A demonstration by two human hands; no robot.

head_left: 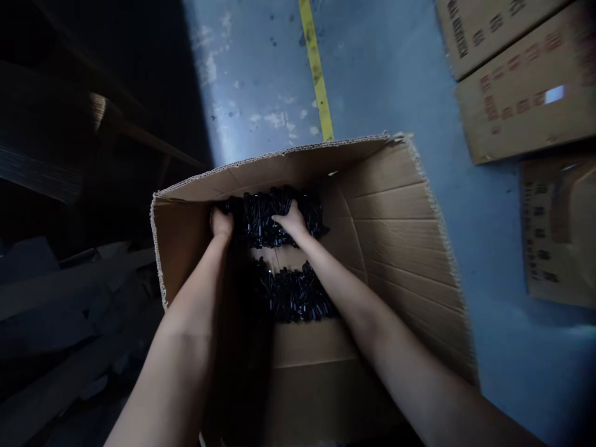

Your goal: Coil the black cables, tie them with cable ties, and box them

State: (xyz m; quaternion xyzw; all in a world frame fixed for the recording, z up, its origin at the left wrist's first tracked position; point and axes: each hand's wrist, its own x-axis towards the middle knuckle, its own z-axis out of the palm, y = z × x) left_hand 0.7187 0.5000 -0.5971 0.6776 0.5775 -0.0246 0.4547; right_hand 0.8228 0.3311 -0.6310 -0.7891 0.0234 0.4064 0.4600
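Both arms reach down into a deep, open cardboard box (400,230). On its floor lie two rows of small black parts, a far row (258,217) and a near row (298,295), with a strip of bare cardboard between them. My left hand (221,222) is at the left end of the far row, its fingers hidden among the dark parts. Toward the right of that same row, my right hand (292,220) rests on the black parts with thumb and a finger spread apart; its other fingers are hard to make out.
Closed printed cartons (526,93) stand on the blue floor (382,74) at the upper right, with another carton (559,230) below them. A yellow line (316,68) runs up to the box. Dark, unclear objects fill the left side.
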